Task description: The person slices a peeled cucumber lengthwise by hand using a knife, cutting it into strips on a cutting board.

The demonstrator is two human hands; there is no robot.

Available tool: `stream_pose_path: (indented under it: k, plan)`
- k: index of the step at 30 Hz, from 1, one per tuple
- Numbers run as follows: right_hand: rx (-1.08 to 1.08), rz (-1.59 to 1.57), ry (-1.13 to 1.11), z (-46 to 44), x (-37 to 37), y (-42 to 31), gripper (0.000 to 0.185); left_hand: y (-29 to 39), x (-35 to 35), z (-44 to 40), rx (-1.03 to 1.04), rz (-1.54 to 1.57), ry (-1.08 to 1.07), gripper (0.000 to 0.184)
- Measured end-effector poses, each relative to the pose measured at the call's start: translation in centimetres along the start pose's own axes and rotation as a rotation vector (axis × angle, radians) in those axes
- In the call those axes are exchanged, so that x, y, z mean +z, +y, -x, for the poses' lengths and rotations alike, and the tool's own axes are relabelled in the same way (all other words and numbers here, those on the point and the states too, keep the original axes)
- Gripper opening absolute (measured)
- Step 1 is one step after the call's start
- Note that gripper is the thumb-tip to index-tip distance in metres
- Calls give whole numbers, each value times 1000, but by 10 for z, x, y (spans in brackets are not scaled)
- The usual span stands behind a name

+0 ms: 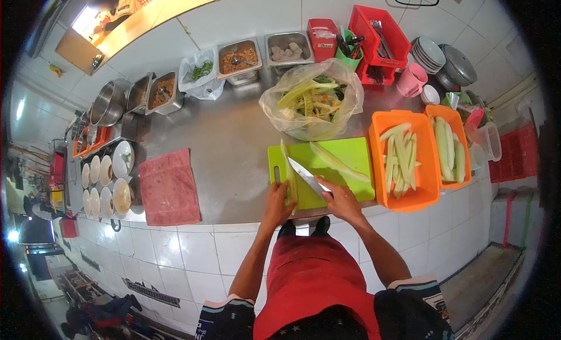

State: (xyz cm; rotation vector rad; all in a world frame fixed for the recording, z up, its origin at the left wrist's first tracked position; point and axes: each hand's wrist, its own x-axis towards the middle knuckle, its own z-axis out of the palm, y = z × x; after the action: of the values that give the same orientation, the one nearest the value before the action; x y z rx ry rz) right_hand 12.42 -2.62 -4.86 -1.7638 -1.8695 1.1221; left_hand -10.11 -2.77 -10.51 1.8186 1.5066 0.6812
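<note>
A green cutting board (355,146) lies at the front of the steel counter. My left hand (278,204) is at the board's left side, its fingers closed on a long, pale green vegetable strip (290,177). In my right hand (341,201) is a knife (306,176), its blade pointing up and left, the tip beside the strip. Another long pale piece (339,162) lies slantwise on the board, right of the blade. Right of the board, an orange tray (378,188) holds several cut strips, and a second orange tray (461,117) holds several whole peeled vegetables.
Behind the board stands a clear plastic bag (272,109) of peelings. Steel pans (239,71) and red cutlery bins (362,18) line the wall. A red cloth (169,188) and small bowls (106,170) are at the left. A person (123,7) is beyond the ledge.
</note>
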Motion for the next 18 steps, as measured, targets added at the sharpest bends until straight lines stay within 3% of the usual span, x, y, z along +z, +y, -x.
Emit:
stream_pose_path:
  k: [3,6,18]
  plan:
    - [5,-7,10,-2,-2,-8,49,16,0,19,-166,35,-53,62]
    - [52,-22,-48,-9,-11,-21,49,8,10,16,-118,179,44,61]
    - [104,-41,-106,10,-11,-6,51,14,12,15,-152,71,74,55]
